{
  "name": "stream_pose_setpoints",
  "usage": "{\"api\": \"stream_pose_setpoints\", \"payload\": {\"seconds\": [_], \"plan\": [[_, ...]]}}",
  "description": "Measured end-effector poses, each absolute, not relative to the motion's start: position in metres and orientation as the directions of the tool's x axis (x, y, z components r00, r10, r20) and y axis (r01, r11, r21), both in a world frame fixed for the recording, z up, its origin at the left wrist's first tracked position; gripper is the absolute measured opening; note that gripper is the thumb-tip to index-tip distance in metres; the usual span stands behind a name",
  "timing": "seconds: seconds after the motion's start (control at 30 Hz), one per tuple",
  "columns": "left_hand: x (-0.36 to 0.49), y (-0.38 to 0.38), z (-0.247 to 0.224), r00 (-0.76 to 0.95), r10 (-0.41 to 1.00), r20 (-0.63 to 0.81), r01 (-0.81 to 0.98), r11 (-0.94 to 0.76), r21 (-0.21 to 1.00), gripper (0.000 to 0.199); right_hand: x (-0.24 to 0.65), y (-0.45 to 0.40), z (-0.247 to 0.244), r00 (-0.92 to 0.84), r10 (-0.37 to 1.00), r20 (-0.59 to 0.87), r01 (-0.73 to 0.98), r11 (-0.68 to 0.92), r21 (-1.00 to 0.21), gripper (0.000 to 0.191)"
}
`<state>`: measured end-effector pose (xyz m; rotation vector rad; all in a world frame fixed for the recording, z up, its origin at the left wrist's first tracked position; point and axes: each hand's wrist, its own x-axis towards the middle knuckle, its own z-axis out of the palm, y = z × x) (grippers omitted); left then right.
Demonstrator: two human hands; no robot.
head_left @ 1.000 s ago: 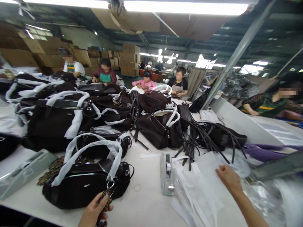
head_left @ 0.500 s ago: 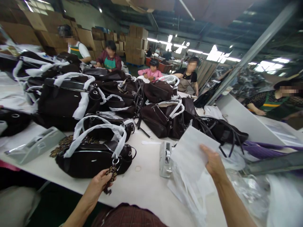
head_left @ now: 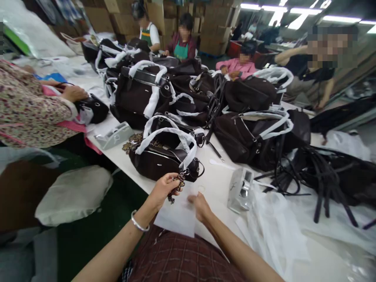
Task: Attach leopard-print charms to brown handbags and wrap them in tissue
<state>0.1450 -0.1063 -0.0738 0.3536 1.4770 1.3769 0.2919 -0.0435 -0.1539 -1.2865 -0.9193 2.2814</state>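
Observation:
A dark brown handbag (head_left: 155, 162) with white-wrapped handles (head_left: 169, 133) lies at the table's front edge. My left hand (head_left: 163, 190) is closed on a brown-and-black patterned chain strap (head_left: 178, 184), which hangs near the ring at the bag's right end. Just right of it, my right hand (head_left: 201, 207) pinches a thin white paper sheet (head_left: 176, 217), held below the strap over the table edge. The right fingertips are blurred by motion. More patterned chain (head_left: 132, 143) rests at the bag's left side.
A grey tape dispenser (head_left: 241, 190) stands right of my hands, beside loose white sheets (head_left: 273, 219). Another dispenser (head_left: 114, 135) is at the left. Brown handbags (head_left: 246, 135) and black straps (head_left: 320, 176) fill the table. A co-worker's hand (head_left: 75, 93) works on a bag at the left.
My right hand has brought the white sheet from the right over to my left hand. My left hand still grips the chain strap. The view has turned left and down.

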Motion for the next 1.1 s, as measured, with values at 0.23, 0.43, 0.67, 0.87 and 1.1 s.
{"api": "stream_pose_setpoints", "payload": {"seconds": [0.23,0.43,0.67,0.87,1.1], "plan": [[0.147,-0.113,-0.084,-0.493,0.731,-0.472,-0.326,0.347,0.879,0.09,0.27,-0.04,-0.123,-0.814,0.326,-0.482,-0.108,-0.898,-0.426,0.023],[0.145,-0.115,-0.091,-0.521,0.738,-0.429,-0.179,0.397,0.9,0.099,0.266,-0.031,-0.113,-0.779,0.445,-0.441,-0.149,-0.815,-0.559,0.035],[0.146,-0.137,-0.088,-0.664,0.74,-0.113,0.54,0.578,0.612,0.102,0.256,-0.033,-0.113,-0.604,0.56,-0.567,-0.2,-0.795,-0.573,0.043],[0.116,-0.135,-0.099,-0.559,0.788,-0.257,0.248,0.456,0.855,0.057,0.26,-0.029,-0.113,-0.634,0.513,-0.579,-0.169,-0.822,-0.544,0.041],[0.155,-0.128,-0.088,-0.505,0.863,-0.021,0.722,0.436,0.538,0.034,0.251,-0.036,-0.121,-0.46,0.688,-0.561,-0.217,-0.7,-0.681,0.038]]}}
